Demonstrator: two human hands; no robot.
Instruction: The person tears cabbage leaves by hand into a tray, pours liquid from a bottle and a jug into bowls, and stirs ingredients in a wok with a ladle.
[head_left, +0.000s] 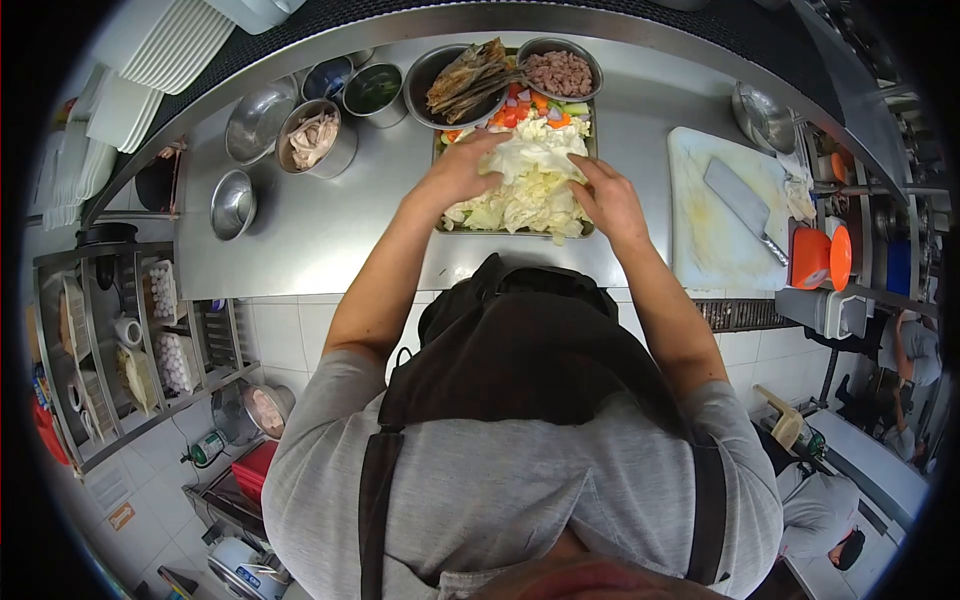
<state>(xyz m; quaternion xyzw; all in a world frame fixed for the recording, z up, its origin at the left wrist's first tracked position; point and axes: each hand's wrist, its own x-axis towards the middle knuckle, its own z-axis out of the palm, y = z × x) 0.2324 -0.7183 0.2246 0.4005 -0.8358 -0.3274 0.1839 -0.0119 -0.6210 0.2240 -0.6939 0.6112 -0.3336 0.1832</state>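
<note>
Cabbage (532,190) (chopped) btwn L hand (464,168) & R hand (610,202)

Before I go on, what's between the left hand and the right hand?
A heap of chopped cabbage in the tray fills the stretch between the left hand and the right hand; the head view shows it.

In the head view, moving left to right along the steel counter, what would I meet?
Small metal bowl → pot of pale pieces → pot with dark green contents → left hand → chopped cabbage → right hand → white cutting board.
</note>
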